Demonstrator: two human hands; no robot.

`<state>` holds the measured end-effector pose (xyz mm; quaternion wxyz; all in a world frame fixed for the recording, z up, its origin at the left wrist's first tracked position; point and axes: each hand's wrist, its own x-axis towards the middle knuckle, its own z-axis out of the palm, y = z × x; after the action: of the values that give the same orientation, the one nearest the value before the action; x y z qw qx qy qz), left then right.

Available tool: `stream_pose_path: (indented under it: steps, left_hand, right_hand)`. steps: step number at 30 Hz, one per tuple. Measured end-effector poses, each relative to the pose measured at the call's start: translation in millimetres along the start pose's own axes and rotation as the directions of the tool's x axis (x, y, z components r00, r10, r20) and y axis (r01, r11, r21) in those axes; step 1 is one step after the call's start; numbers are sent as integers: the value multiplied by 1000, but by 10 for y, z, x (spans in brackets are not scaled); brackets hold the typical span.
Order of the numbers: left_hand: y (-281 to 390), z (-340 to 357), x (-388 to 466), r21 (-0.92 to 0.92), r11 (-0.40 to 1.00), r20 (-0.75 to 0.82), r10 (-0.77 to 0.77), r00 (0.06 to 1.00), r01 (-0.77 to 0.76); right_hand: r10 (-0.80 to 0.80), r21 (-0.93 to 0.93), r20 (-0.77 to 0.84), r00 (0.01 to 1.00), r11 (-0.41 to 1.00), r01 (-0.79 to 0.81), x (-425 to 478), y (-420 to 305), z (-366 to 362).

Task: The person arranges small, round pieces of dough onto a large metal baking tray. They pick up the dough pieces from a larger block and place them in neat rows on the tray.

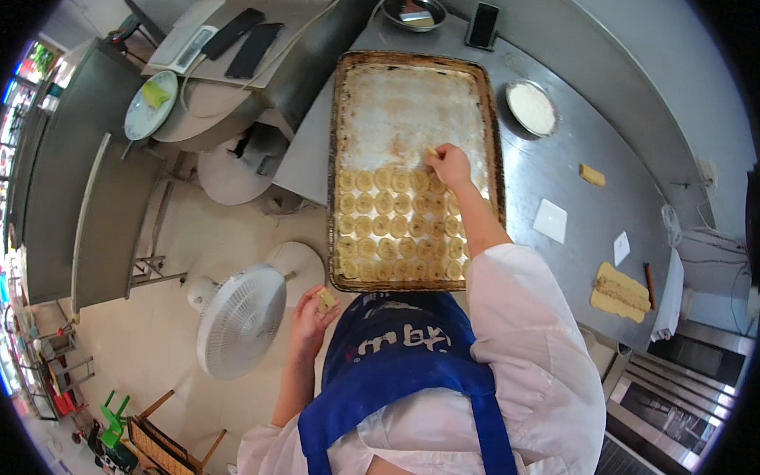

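In front of me a worn metal baking tray (413, 111) lies on the steel worktable. Rows of round dough slices (384, 203) with a spiral mark cover its near half, and the far half shows bare metal. My right hand (451, 166) is over the tray, just past the farthest row, pinching a small dough piece (433, 152) between thumb and fingers. Off the tray's near left corner, beside my apron, my left hand (310, 315) holds pale dough pieces (326, 300) in its fingers; how many is not clear.
On the worktable (577, 142) to the right are a bowl of white powder (532, 108), a short dough roll (592, 175), white scrapers (550, 221) and a flat dough sheet with filling (620, 293). A phone (482, 26) and a bowl with a brush (415, 13) stand behind. A fan (241, 321) is at left.
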<state>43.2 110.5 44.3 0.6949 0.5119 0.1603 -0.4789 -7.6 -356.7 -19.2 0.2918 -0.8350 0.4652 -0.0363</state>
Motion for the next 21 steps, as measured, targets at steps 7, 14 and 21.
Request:
stream_pose_path:
  steps: [7,14,21]
  left_hand:
    - [-32,362,58,17,997,52,79,996,-80]
    - [-383,1127,-35,-13,1000,43,7,999,-7]
    - [-812,1576,-104,-23,1000,43,13,999,-12]
  right_hand:
    - [-116,92,233,966,991,97,-202,590,-911]
    - [-224,-172,386,895,935,308,-363,737,-1089]
    - [-354,-303,425,833,812,499,-176,747,-1135]
